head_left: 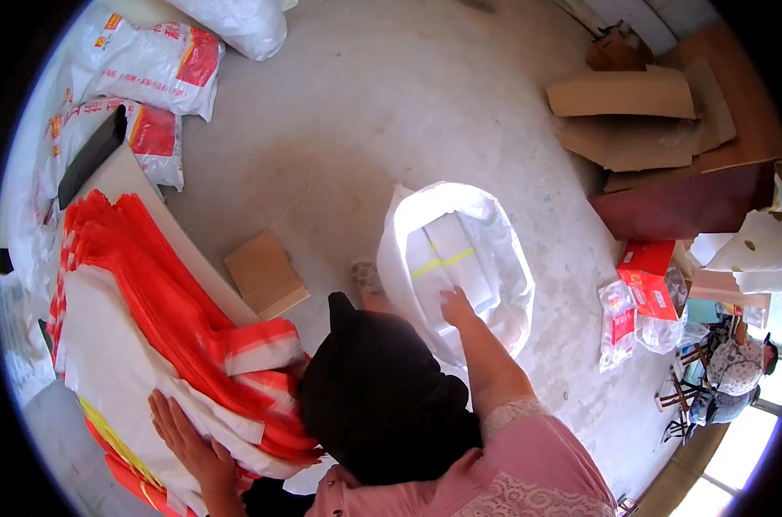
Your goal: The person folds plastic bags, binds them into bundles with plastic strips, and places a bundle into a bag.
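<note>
My left hand (193,444) lies flat, fingers extended, on a large stack of red and white bags (141,336). To the right, my right hand (458,308) reaches into an upright white sack (522,284) with a wide round mouth. Its fingers are loosely bent and apart over white bundles (447,241) crossed by a yellow-green strap; contact with them is hard to judge. Nothing shows in its grasp. A black shape (382,396) between my arms hides part of the bags.
Filled white and red sacks (154,65) lie upper left. A flat cardboard piece (266,274) rests on the floor. Open cardboard (624,95) tops a dark red box (675,202) at right, near a red package (648,277). Another person (736,366) is at far right.
</note>
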A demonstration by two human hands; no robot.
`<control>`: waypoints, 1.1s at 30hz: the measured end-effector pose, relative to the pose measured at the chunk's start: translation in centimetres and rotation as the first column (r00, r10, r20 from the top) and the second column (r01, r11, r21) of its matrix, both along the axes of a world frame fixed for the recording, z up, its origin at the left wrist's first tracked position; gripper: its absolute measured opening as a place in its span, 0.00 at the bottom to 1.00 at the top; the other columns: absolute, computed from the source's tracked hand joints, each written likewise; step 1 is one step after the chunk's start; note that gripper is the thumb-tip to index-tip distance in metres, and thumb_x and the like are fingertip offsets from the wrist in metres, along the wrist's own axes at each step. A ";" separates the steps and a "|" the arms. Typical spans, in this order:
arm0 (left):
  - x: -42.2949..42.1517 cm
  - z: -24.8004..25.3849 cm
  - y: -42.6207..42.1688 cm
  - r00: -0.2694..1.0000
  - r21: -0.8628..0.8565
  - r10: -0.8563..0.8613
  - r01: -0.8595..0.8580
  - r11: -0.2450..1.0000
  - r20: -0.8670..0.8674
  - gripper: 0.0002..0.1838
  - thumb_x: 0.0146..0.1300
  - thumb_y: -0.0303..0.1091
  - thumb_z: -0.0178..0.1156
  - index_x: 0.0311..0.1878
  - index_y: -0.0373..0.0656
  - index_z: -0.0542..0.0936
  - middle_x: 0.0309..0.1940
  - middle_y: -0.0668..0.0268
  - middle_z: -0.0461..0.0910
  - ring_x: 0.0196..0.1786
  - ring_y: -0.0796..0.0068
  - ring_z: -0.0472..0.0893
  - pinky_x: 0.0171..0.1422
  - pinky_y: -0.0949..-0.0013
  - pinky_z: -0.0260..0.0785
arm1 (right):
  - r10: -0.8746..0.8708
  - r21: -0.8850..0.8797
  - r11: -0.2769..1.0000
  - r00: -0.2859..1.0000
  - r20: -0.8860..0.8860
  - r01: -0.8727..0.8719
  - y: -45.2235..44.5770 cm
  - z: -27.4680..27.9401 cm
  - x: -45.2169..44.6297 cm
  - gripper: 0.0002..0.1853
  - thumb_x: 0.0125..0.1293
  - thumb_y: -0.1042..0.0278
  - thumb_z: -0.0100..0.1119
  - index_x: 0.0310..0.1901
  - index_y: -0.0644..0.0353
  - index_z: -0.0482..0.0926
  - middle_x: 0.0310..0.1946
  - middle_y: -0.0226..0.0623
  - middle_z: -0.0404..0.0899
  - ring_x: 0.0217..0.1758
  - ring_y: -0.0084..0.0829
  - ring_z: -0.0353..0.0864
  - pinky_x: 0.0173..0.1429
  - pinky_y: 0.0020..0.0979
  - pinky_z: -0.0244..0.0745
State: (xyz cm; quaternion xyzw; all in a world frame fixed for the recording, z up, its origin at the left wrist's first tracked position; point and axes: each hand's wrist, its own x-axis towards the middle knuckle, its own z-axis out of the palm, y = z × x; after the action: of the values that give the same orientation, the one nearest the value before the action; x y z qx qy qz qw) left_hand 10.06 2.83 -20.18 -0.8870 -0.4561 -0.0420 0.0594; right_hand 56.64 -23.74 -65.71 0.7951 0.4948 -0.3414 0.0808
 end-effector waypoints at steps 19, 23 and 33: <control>-0.2 -0.3 0.1 0.999 0.000 0.002 -0.002 1.000 0.032 0.42 0.80 0.65 0.38 0.83 0.40 0.62 0.84 0.45 0.59 0.85 0.37 0.58 0.87 0.36 0.45 | -0.502 0.047 0.849 0.832 -0.238 0.526 -2.6 -2.9 0.4 0.19 0.66 0.67 0.63 0.57 0.60 0.89 0.46 0.51 0.90 0.52 0.48 0.89 0.63 0.40 0.82; -0.1 -0.2 0.1 0.999 -0.013 -0.006 0.006 1.000 0.035 0.42 0.80 0.64 0.38 0.83 0.41 0.62 0.84 0.45 0.59 0.85 0.37 0.58 0.87 0.36 0.45 | -0.503 0.003 0.859 0.845 -0.180 0.512 -1.7 0.0 0.6 0.19 0.68 0.67 0.59 0.56 0.61 0.89 0.55 0.54 0.86 0.63 0.53 0.84 0.71 0.42 0.77; 0.3 1.8 -0.3 0.997 -0.176 0.036 -0.024 0.984 0.065 0.42 0.68 0.44 0.57 0.83 0.40 0.62 0.85 0.43 0.56 0.87 0.38 0.54 0.87 0.36 0.41 | -0.276 0.483 0.795 0.928 -0.252 0.368 -0.9 -0.2 1.3 0.15 0.66 0.71 0.62 0.53 0.58 0.86 0.55 0.49 0.83 0.65 0.52 0.78 0.72 0.45 0.75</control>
State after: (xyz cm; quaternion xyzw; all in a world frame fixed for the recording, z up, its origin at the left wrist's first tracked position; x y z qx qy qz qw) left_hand 10.39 2.58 -18.40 -0.8799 -0.4730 -0.0308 -0.0339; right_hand 57.91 -24.64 -65.90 0.8277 0.4305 -0.2690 -0.2393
